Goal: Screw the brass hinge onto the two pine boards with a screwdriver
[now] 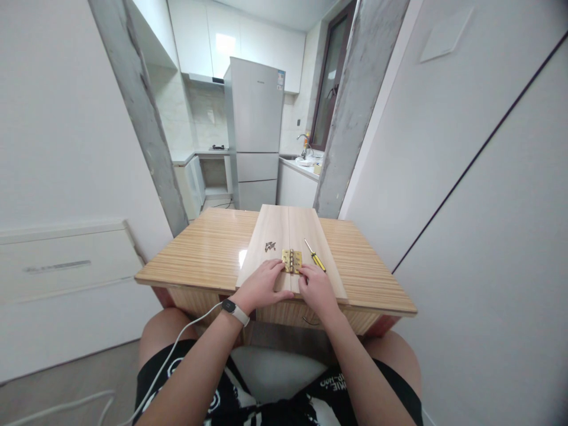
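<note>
A brass-coloured hinge (pixel 291 253) lies unfolded across the seam between two pale wooden boards (pixel 276 222), its knuckle roughly along the joint. My left hand (pixel 265 283) rests on the left board with fingers stretched and thumb apart; its fingertips touch the hinge's left edge. On the other side, my right hand (pixel 317 289) has its fingers bent and pressed at the hinge's lower right corner. Just beyond that hand lies a yellow and black screwdriver (pixel 318 261), its shaft pointing away. Several small dark screws (pixel 270 246) form a loose pile on the left board.
The boards lie on a wood-grain table (pixel 213 242), their near ends by its front edge. A white cable (pixel 190 324) runs near my left wrist, which wears a band (pixel 235 311). Behind the table stand a grey fridge (pixel 256 109) and a sink counter (pixel 298 182).
</note>
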The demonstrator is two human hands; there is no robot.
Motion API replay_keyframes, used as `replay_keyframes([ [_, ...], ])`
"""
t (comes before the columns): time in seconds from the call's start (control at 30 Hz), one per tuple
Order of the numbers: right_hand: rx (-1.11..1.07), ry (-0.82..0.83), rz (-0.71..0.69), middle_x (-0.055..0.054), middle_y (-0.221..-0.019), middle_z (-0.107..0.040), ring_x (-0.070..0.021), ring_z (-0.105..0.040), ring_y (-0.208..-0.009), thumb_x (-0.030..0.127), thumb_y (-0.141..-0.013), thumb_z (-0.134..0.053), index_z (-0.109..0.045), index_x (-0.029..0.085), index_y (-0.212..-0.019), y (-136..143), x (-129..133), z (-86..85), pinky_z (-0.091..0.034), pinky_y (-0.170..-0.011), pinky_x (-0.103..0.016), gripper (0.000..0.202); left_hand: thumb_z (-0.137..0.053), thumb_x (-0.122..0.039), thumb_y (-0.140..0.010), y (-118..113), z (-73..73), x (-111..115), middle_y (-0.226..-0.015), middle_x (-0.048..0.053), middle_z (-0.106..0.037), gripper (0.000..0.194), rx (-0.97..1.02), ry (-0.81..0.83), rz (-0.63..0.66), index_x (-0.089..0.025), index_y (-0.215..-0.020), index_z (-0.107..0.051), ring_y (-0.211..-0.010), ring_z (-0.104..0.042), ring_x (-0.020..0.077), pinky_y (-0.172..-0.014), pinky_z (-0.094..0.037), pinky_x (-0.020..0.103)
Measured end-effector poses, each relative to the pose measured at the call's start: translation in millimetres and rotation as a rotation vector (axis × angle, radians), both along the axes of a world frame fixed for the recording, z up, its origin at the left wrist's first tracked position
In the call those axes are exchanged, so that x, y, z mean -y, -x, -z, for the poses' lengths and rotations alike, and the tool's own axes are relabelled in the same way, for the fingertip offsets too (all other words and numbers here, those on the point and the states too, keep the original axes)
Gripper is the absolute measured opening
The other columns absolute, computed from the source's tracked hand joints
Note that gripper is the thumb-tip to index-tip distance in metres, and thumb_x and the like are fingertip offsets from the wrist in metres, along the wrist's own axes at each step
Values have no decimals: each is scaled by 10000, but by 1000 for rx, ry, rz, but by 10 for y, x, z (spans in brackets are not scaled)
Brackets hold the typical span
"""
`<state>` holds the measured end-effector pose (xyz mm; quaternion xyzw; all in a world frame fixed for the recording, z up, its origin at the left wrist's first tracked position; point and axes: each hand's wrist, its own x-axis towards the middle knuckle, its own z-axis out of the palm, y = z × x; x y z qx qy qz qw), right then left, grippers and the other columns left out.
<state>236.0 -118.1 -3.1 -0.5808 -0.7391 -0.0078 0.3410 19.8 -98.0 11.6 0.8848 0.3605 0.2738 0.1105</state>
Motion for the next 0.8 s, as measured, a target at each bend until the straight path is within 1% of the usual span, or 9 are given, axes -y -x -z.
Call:
replay_keyframes([
  [0.13,17,-2,-16,-107,-1170,-796,-221,-686,-1166,58,-911,-545,-833,175,-990,-4,2,7,-484,-1136,-341,322,-806,-606,-865,1,-4,-2,-1523,153,-586,726,-18,-19,22,-203,-1437,-612,-1444,-519,343,-1263,-396,508],
  [0.23,21,-10,-12,-104,-1174,-794,-228,-684,-1170,61,-915,-552,-836,176,-989,3,6,3,-485,-1139,-349,315,-811,-605,-864,-4,-13,1,-1519,157,-593,735,-21,-24,13,-190,-1438,-616,-1445,-517,344,-1260,-401,503],
  [0.5,30,-12,-15,-101,-1163,-793,-231,-679,-1174,61,-915,-552,-838,181,-980,1,8,1,-489,-1136,-351,316,-809,-585,-870,-10,-55,27,-1519,146,-600,698,-29,-26,13,-210,-1431,-628,-1422,-537,344,-1250,-409,510],
  [0.63,34,-4,-10,-99,-1170,-793,-235,-675,-1182,66,-918,-554,-837,186,-988,5,5,7,-485,-1143,-360,315,-799,-595,-873,-11,-42,24,-1536,143,-589,706,-30,-20,7,-228,-1450,-621,-1434,-529,350,-1247,-410,524],
  [0.8,32,-7,-10,-100,-1162,-795,-236,-677,-1181,66,-917,-555,-839,186,-985,12,10,-1,-485,-1146,-363,316,-782,-614,-882,-9,-14,12,-1545,150,-582,731,-40,-22,4,-220,-1471,-604,-1454,-513,353,-1250,-406,530],
])
